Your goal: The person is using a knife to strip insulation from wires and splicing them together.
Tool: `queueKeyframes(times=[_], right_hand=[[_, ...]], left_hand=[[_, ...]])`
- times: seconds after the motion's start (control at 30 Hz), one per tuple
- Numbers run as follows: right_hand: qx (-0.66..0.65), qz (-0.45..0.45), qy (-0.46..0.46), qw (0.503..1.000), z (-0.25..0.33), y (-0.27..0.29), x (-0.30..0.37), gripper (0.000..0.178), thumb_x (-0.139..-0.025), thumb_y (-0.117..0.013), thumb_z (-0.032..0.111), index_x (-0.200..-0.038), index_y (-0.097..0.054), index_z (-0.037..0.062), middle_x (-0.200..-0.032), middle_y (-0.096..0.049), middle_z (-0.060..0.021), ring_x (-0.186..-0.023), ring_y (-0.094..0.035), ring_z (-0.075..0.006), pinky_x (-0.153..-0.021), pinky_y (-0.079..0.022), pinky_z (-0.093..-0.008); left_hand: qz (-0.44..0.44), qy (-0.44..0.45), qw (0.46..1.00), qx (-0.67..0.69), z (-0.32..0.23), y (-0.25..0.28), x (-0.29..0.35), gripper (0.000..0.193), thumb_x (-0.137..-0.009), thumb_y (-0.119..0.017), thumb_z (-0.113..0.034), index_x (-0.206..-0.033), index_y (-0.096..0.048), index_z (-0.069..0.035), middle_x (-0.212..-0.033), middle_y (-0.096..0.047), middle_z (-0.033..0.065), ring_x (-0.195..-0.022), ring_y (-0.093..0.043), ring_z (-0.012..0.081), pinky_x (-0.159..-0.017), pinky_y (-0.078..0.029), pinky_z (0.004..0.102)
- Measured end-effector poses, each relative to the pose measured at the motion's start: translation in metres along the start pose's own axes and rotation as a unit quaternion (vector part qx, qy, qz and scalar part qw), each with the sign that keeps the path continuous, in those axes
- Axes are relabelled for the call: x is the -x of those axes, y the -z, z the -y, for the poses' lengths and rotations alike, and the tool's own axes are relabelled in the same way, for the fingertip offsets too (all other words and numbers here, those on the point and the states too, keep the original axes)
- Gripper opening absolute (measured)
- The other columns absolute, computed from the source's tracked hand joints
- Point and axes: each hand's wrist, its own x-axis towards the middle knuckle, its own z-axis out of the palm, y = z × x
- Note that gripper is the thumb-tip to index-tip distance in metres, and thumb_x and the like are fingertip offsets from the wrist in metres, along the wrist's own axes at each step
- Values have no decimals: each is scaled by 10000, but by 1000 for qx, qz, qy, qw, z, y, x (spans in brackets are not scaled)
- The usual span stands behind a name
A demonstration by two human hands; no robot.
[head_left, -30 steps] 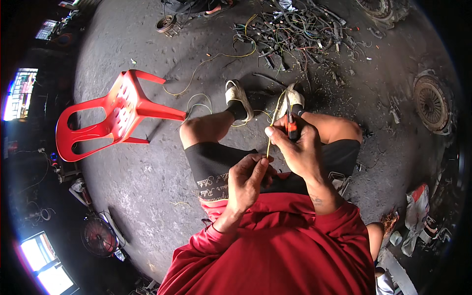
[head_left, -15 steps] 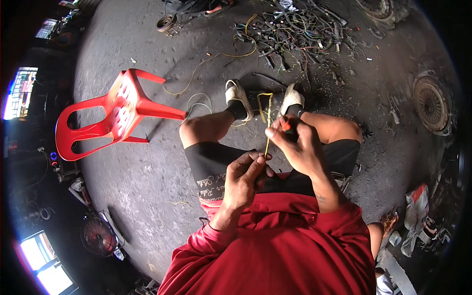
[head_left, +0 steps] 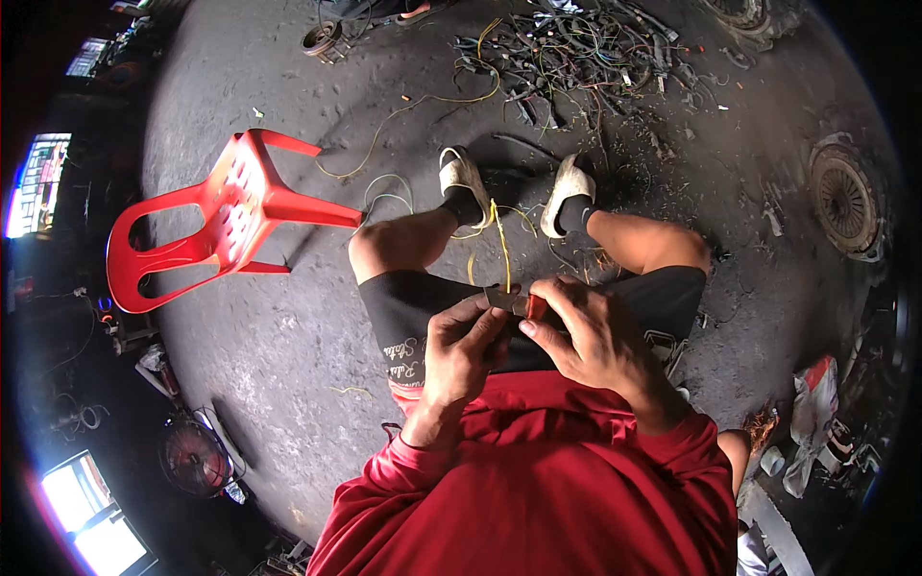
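Note:
My left hand point(head_left: 463, 338) is closed on a thin yellow wire point(head_left: 504, 252), which runs away from the fingertips toward the floor between my feet. My right hand point(head_left: 588, 331) grips a small knife by its red handle point(head_left: 536, 307). The knife's short grey blade point(head_left: 503, 301) points left and lies across the wire at my left thumb and fingertips. Both hands are close together over my lap. The wire's end inside my left hand is hidden.
A red plastic chair point(head_left: 226, 216) lies tipped over at left. Ahead is a heap of stripped cables and wires point(head_left: 586, 62), with a long yellow wire point(head_left: 382, 123) trailing from it. A round metal clutch plate point(head_left: 845, 200) lies at right, a fan point(head_left: 197, 456) at lower left.
My right hand has come back toward my left, and the knife blade now meets the wire there. Before, it was farther out along the wire, whose loose length has swung lower left.

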Motion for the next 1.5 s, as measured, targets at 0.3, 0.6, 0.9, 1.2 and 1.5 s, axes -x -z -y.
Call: queueKeyframes(times=[0.3, 0.6, 0.9, 1.2, 1.5], right_hand=[[22, 7, 9, 1000, -1, -2, 3, 237, -869, -641, 258, -991, -553, 75, -814, -602, -94, -680, -634, -295, -557, -497, -393], [66, -15, 36, 997, 0, 0, 0, 248, -881, -624, 272, -995, -557, 62, -845, -615, -120, -679, -633, -313, -556, -497, -396], [16, -70, -2, 997, -14, 28, 7, 201, -878, -630, 147, -1013, -532, 35, -791, -611, -111, -712, -631, -298, -606, -487, -389], [22, 14, 39, 999, 12, 13, 3, 290, -853, -661, 234, -1040, -571, 32, -844, -633, -110, -698, -650, -291, -587, -522, -372], [45, 4, 53, 998, 10, 11, 2, 297, -859, -650, 244, -1051, -573, 31, -826, -624, -115, -679, -644, -292, -566, -514, -375]], left_hand=[[-16, 0, 999, -29, 0, -2, 4, 202, -955, -535, -114, -1049, -665, 9, -637, -530, -8, -496, -410, 41, -448, -303, 186], [3, -9, 1000, 16, 1, 4, 7, 182, -951, -542, -99, -1030, -667, 7, -654, -546, 4, -498, -406, 43, -445, -296, 186], [-14, 29, 999, 44, -7, 0, 17, 239, -927, -589, -94, -1136, -641, 10, -794, -635, 37, -490, -427, 44, -426, -312, 188], [18, -8, 1000, -23, -10, 0, 19, 235, -930, -586, -83, -1134, -641, 23, -799, -588, 12, -513, -444, 39, -425, -317, 178], [21, -2, 999, -32, -18, -4, 22, 216, -933, -570, -67, -1110, -654, 25, -778, -551, 9, -520, -450, 43, -435, -318, 182]])
